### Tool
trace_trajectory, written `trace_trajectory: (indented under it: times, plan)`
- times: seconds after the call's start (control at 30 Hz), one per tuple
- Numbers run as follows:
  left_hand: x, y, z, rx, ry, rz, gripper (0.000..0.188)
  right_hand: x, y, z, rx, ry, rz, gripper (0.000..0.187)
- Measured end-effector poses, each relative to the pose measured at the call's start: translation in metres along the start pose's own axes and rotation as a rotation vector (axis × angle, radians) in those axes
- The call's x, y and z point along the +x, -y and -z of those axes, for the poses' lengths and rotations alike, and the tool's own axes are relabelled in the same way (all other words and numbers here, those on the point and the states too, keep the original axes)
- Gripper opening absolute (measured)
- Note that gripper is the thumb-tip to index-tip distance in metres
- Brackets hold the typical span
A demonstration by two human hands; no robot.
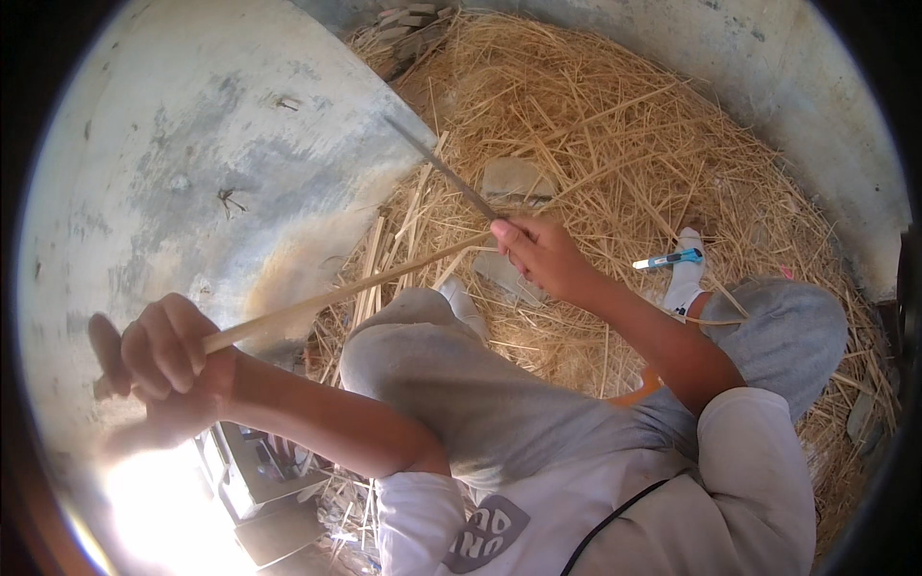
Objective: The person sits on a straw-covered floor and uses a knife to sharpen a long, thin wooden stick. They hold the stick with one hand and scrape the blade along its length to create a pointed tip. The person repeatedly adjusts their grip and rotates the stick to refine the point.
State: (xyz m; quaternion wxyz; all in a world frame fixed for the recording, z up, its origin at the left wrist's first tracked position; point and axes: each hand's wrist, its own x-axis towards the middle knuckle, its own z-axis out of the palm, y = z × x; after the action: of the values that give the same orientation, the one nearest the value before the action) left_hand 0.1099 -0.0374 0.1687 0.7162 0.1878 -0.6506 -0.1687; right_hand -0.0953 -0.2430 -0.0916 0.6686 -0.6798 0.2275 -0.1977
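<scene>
My left hand (168, 360), partly smeared by motion, is curled round one end of a long bamboo strip (346, 291) at the left. The strip slants up and rightward to my right hand (543, 254), in front of my knees. Closed fingers of my right hand grip a long knife (442, 168) with a narrow dark blade pointing up and left; its handle is hidden in the hand. The strip's far end meets the knife close to that hand, but whether they touch I cannot tell.
Pale shavings and thin strips (615, 125) cover the floor, with a stone block (519, 179) among them. A smooth concrete wall (192, 144) rises at the left. A blue tool (669, 258) lies by my right foot. A grey box-like object (259, 466) stands at lower left.
</scene>
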Motion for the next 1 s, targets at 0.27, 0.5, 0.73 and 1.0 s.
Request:
trace_trajectory:
  times: [0.27, 0.5, 0.73, 1.0]
  plan:
    - [-0.001, -0.006, -0.029, 0.213, -0.620, 0.077, 0.069, -0.056, 0.008, -0.005, 0.096, -0.054, -0.126, 0.046]
    - [-0.015, 0.008, -0.065, 0.196, -0.495, -0.065, 0.064, -0.086, 0.019, -0.015, 0.128, -0.239, 0.030, 0.049]
    - [-0.012, 0.018, -0.099, 0.223, -0.430, -0.133, 0.062, -0.078, -0.035, -0.070, 0.244, -0.213, 0.107, 0.049]
    - [-0.026, 0.009, -0.078, 0.423, -0.604, -0.161, 0.061, -0.084, 0.046, -0.031, 0.200, -0.321, 0.263, 0.052]
